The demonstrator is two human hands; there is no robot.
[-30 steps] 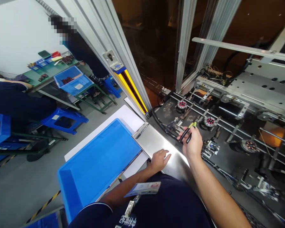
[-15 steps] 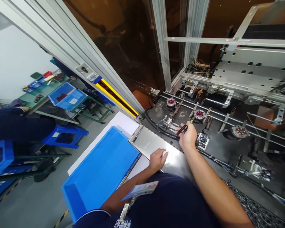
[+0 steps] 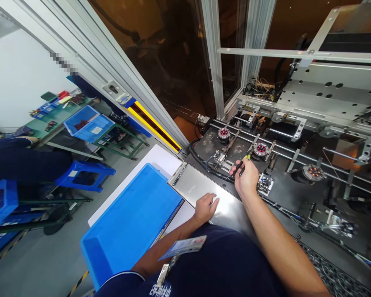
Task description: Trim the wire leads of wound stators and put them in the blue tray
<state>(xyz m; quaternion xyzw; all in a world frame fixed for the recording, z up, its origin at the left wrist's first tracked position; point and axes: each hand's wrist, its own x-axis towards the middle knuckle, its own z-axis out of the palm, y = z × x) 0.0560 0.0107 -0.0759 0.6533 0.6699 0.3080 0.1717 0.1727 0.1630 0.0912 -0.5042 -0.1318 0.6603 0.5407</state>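
Head: right hand (image 3: 247, 177) curled around pliers (image 3: 238, 167)

Can't read anything tbh, the white lettering (image 3: 161, 291) on my navy shirt (image 3: 225, 260) and badge (image 3: 187, 246) is too blurry.

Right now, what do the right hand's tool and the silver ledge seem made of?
Tool: perhaps plastic outside, from its solid black and yellow-green; finish too small to tell. Silver ledge: probably bare satin metal, from its bright, blurred reflections.
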